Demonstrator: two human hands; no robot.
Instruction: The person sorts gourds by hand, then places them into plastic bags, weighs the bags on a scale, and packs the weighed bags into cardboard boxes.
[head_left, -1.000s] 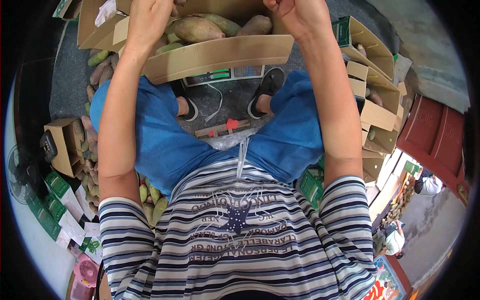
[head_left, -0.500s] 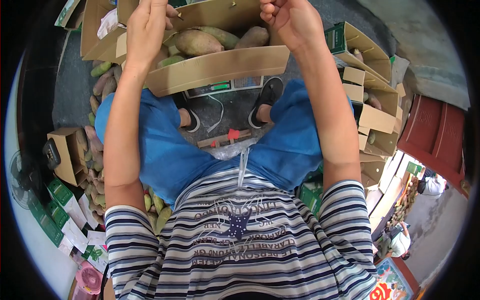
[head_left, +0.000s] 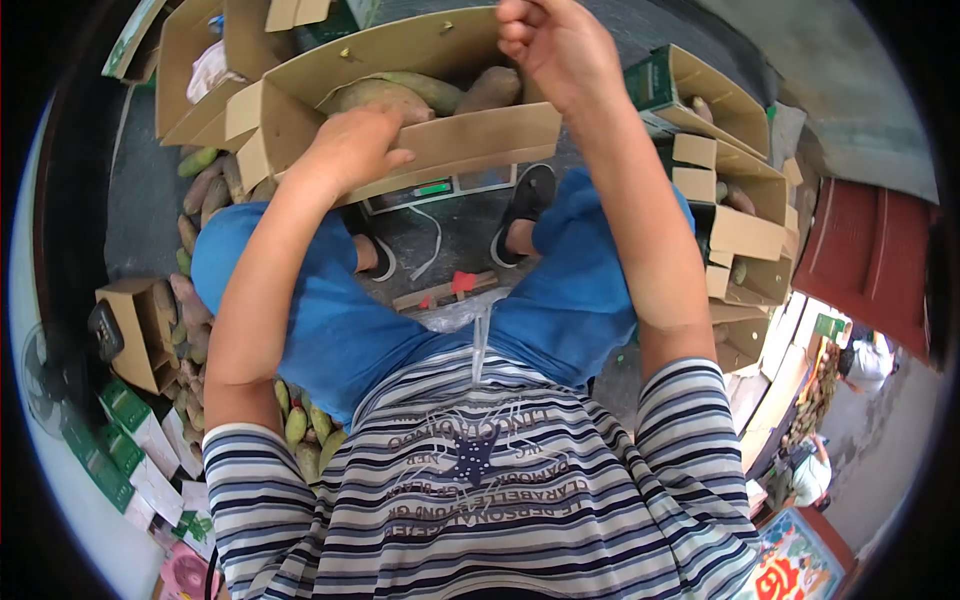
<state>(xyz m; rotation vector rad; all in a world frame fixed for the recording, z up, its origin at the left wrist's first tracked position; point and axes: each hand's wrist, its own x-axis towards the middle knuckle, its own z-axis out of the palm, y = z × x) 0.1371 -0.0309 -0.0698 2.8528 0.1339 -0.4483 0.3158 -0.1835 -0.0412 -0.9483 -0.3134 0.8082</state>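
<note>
A long cardboard box holding several sweet potatoes stands in front of me. My left hand lies over its near flap, thumb stretched apart along the outside. The fingers reach across the edge beside a large pale sweet potato; their tips are partly hidden. I see nothing held in that hand. At the box's far right corner, my right hand is raised with its fingers curled together. Whatever they may hold is not visible. A darker sweet potato sits below that hand, inside the box.
A scale with a green display lies under the box, between my feet. Loose sweet potatoes cover the floor at left. More open boxes stand at right, another box at far left. Two people are at lower right.
My left hand has come down from above the box onto its near flap and the sweet potatoes. My right hand stays raised and curled. The view has shifted slightly.
</note>
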